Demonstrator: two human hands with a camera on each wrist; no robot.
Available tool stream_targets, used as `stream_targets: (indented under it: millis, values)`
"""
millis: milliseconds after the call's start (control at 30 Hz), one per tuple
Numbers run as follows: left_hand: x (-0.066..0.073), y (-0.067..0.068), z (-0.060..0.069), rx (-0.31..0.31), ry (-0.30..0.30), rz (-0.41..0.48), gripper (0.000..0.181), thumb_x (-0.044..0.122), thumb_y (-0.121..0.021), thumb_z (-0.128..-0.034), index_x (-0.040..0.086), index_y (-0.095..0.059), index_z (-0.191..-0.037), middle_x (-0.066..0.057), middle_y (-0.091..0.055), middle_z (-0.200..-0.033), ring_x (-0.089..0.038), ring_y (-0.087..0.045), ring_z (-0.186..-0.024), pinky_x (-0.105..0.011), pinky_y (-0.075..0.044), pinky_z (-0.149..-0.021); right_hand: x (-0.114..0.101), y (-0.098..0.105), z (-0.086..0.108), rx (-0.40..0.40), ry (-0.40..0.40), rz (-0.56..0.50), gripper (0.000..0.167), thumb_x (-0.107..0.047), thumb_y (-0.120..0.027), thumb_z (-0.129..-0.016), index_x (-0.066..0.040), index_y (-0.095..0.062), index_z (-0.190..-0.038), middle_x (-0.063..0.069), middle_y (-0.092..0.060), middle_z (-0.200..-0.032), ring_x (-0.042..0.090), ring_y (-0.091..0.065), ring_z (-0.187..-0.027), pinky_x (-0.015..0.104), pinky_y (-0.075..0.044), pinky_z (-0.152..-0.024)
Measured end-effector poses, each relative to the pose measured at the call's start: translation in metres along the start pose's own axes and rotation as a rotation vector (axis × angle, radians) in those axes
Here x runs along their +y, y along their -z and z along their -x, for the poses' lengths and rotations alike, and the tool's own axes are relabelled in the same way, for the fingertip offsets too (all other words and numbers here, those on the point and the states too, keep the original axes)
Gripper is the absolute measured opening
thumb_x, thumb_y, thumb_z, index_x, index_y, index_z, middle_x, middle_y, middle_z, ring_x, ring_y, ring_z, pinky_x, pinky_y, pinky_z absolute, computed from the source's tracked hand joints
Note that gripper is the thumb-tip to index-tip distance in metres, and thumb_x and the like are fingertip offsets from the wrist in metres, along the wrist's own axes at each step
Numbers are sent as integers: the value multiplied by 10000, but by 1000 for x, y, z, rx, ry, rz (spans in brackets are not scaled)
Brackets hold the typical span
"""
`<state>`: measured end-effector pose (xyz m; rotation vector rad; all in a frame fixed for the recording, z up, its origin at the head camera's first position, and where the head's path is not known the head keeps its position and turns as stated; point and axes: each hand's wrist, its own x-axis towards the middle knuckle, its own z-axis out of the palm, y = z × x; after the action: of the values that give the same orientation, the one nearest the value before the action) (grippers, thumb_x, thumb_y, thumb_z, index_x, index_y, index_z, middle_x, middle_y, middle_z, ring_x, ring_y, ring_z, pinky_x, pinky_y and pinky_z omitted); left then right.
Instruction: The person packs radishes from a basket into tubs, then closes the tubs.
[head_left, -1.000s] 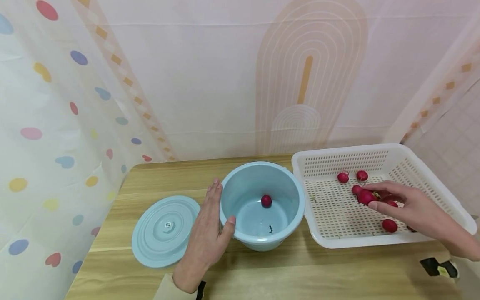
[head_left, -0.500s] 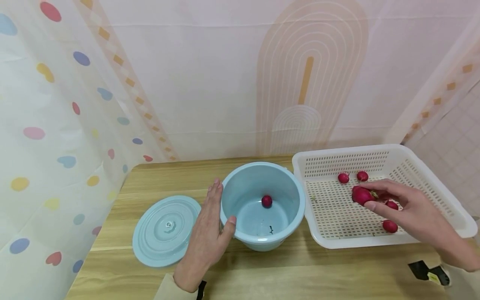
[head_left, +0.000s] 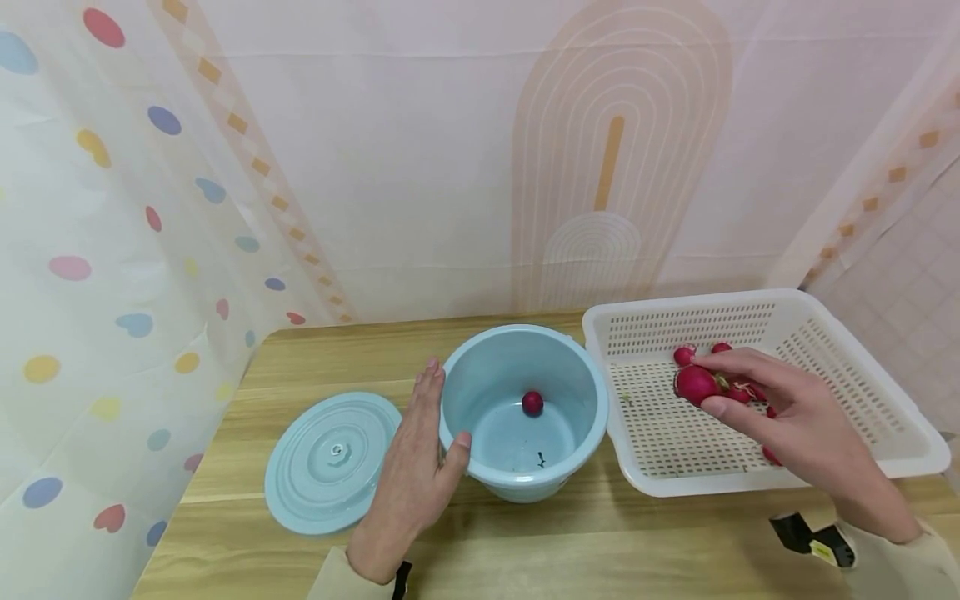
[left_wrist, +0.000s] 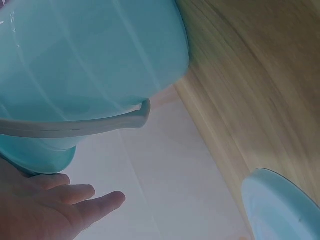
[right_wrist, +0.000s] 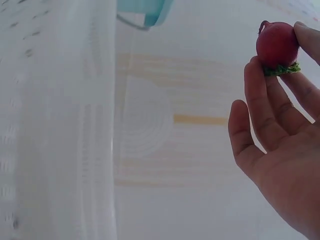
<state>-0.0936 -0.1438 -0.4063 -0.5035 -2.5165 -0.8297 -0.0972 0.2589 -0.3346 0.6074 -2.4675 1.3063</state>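
My right hand point(head_left: 787, 412) pinches a red radish point(head_left: 696, 385) between thumb and fingertips above the white basket. In the right wrist view the held radish point(right_wrist: 278, 45) shows a thin root and a tuft of green leaf stubs. Several more radishes point(head_left: 684, 356) lie in the basket, some partly hidden by this hand. With its fingers straight, my left hand point(head_left: 411, 471) rests against the left side of the light blue bucket point(head_left: 525, 479). One radish point(head_left: 532, 403) and a small dark scrap lie on the bucket's floor. The left wrist view shows the bucket's grey handle point(left_wrist: 75, 128).
The white slotted basket point(head_left: 652, 483) stands right against the bucket on the wooden table point(head_left: 600, 550). A round light blue lid point(head_left: 330, 462) lies flat to the left of my left hand. A patterned curtain point(head_left: 420, 183) hangs behind the table.
My right hand has moved left and slightly upward across the basket, carrying the pinched radish toward the bucket. My left hand and the bucket stay in place.
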Motion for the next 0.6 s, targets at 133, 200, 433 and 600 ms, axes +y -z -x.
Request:
stream_targets:
  millis: [133,200,433,600]
  values:
    - [0,0,0,-1,-1,0,749,348,-500,-1009,-7,-260,-1623,-128,-230,-1704,-330,-241,-1555,-514,-264,-1232,-6,-7,-4,13,34,-8,498,100,-797,-814,-90,-736,-1270,-147,-668,-1270,34,-614,-1076,119,-536,-782]
    - [0,0,0,-3,0,1,750,348,-500,-1008,-8,-259,-1623,-130,-230,-1704,-327,-238,-1556,-523,-270,-1227,-10,-11,-7,17,48,-15,505,101,-801,-807,-92,-738,-1269,-133,-674,-1269,45,-614,-1081,122,-527,-777]
    - [-1,0,-1,0,-3,0,752,335,-510,-1001,-9,-260,-1622,-125,-232,-1704,-329,-242,-1555,-513,-269,-1230,-18,-28,-15,37,172,-73,529,145,-813,-749,-70,-744,-1228,-96,-710,-1214,73,-613,-997,173,-469,-744]
    - [-1,0,0,-2,1,2,755,316,-525,-997,-4,-254,-1625,-113,-223,-1709,-305,-227,-1563,-456,-235,-1251,-24,-41,-22,-12,208,-102,539,124,-815,-769,-78,-726,-1261,-58,-713,-1231,69,-639,-1112,146,-482,-922]
